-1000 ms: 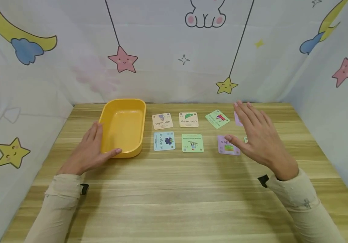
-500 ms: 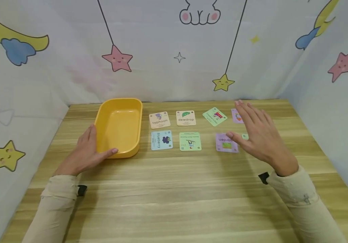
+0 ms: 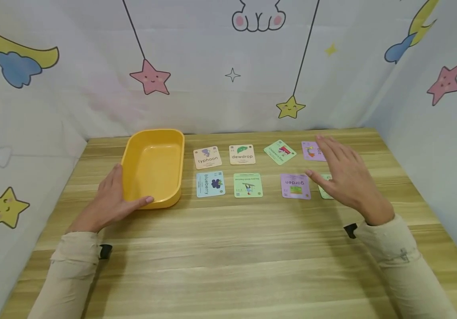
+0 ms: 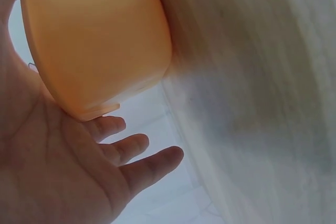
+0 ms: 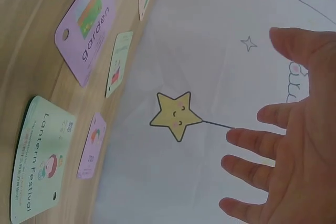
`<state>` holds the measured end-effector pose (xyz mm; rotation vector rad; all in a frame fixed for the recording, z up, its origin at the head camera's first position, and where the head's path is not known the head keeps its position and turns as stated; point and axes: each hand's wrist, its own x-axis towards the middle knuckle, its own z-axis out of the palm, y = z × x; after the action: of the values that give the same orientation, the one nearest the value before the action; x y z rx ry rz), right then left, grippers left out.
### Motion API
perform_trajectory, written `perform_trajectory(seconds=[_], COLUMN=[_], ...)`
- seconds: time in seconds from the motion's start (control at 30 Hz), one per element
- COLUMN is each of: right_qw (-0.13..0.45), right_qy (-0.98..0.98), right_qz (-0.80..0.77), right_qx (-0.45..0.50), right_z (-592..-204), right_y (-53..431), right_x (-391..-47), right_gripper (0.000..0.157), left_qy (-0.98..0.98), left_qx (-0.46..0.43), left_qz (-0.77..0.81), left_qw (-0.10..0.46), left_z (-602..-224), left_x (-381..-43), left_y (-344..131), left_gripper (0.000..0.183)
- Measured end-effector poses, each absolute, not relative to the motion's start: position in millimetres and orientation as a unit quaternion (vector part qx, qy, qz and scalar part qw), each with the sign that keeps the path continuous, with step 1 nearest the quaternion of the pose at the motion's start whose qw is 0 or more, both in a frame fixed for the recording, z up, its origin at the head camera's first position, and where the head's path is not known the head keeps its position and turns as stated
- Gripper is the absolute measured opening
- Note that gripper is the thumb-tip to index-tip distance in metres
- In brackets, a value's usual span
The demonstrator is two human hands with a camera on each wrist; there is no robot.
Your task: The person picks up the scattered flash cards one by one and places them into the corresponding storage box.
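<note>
My left hand (image 3: 108, 199) rests against the near left corner of a yellow plastic tray (image 3: 179, 188). Its thumb lies at the near rim, and the left wrist view shows the other fingers extended past the tray wall (image 4: 100, 40). Over the right-hand cards hovers my right hand (image 3: 349, 179), fingers spread, holding nothing. Beneath or beside it lie a purple "garden" card (image 3: 295, 186), a purple "zoo" card (image 3: 313, 151) and a green "Lantern Festival" card (image 5: 44, 161), the last two partly covered in the head view.
Between tray and right hand lie a "typhoon" card (image 3: 207, 157), a "dewdrop" card (image 3: 242, 154), a tilted "Children's Day" card (image 3: 279, 152), a "blueberry" card (image 3: 210, 184) and a green festival card (image 3: 248, 185). A patterned cloth (image 3: 196, 97) walls the wooden table (image 3: 232, 257).
My right hand has drifted slightly right, showing more of the garden, zoo and Lantern Festival cards. The head view has shifted a little; the left hand stays at the tray.
</note>
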<state>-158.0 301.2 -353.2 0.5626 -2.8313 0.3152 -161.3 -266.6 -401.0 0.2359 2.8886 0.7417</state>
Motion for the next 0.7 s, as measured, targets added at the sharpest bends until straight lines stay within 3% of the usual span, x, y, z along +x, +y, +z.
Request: perform_trajectory(seconds=[0.23,0.7], right_qw=[0.068,0.037], right_qy=[-0.978,-0.971], right_qz=[0.096,0.086], right_qx=[0.173,0.219], right_z=[-359,-376], right_y=[318,350], right_x=[-164,-177], right_gripper=[0.075,0.059], left_qy=[0.962,0.961], left_qx=[0.075,0.067], left_qz=[0.248,0.251], left_qw=[0.09,0.099], left_z=[-401,-402], left_x=[-162,-160], left_y=[-268,-268], left_gripper=[0.131,0.131])
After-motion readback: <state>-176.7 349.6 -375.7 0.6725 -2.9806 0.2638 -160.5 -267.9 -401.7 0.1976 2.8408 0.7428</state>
